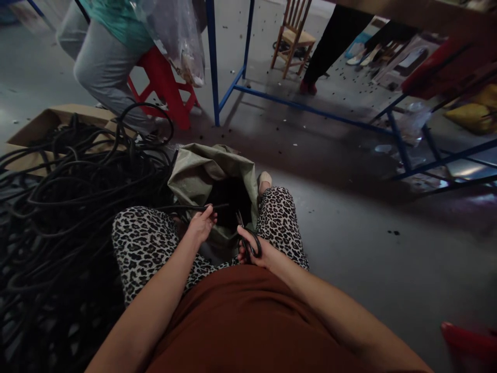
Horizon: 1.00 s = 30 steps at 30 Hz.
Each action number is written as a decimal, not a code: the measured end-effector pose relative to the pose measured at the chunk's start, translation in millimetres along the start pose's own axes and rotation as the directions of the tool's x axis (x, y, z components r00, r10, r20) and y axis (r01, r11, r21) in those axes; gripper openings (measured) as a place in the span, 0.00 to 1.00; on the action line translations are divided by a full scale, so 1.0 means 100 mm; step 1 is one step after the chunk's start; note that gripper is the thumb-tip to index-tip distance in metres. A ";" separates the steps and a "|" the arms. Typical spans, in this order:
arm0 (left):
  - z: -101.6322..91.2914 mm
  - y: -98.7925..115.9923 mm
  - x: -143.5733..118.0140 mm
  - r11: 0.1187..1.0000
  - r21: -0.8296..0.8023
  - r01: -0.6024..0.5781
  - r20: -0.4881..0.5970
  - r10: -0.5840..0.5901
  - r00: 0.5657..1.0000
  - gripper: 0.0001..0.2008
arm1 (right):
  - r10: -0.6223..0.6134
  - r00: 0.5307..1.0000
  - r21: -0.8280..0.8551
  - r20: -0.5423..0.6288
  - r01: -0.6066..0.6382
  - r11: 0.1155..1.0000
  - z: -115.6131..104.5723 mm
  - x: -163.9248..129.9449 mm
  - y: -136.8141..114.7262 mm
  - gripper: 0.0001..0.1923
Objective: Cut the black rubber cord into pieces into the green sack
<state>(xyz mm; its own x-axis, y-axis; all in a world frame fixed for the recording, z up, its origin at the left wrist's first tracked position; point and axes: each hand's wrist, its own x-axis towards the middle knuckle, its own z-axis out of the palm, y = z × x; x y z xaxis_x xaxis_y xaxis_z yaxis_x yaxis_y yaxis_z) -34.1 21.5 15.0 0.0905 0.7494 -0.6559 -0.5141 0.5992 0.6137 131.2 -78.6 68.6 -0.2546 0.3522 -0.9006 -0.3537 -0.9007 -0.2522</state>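
Note:
My left hand [202, 224] is closed around a black rubber cord [182, 207], whose free end sticks out to the right over an open sack. In my right hand [254, 248] is a pair of black-handled scissors [254, 243], blades pointing up and forward, apart from the cord's end. The greenish woven sack [194, 176] stands between my knees with its mouth rolled open; dark contents inside cannot be made out. A large tangled heap of black cord [77, 191] lies on my left.
Behind the heap is an open cardboard box [58, 111]. A person on a red stool [163, 83] sits at the upper left. Blue table legs [213, 62] stand ahead, with a wooden chair [294, 41] beyond. Small black bits dot the grey floor [349, 233].

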 end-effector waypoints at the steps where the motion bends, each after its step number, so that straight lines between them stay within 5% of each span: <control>1: 0.00 0.00 0.01 0.999 -0.035 -0.013 0.023 0.014 1.000 0.16 | -0.012 1.000 -0.017 -0.015 0.012 1.000 0.01 0.02 0.01 0.24; 8: 0.03 -0.07 0.00 0.993 -0.107 -0.042 0.051 0.047 0.998 0.11 | -0.139 0.988 -0.220 -0.073 0.120 0.968 0.12 0.17 -0.02 0.20; 30: 0.02 -0.28 -0.02 1.000 0.000 -0.016 0.108 0.016 0.994 0.16 | -0.280 0.955 -0.319 -0.098 0.236 0.918 0.02 0.46 -0.16 0.23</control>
<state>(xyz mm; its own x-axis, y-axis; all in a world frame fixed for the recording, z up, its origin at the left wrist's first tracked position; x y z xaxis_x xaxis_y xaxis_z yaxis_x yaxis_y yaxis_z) -18.7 3.9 -0.2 0.1734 0.7850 -0.5947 -0.5155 0.5868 0.6244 123.7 -47.5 32.2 -0.0558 0.5636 -0.8242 -0.0977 -0.8246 -0.5573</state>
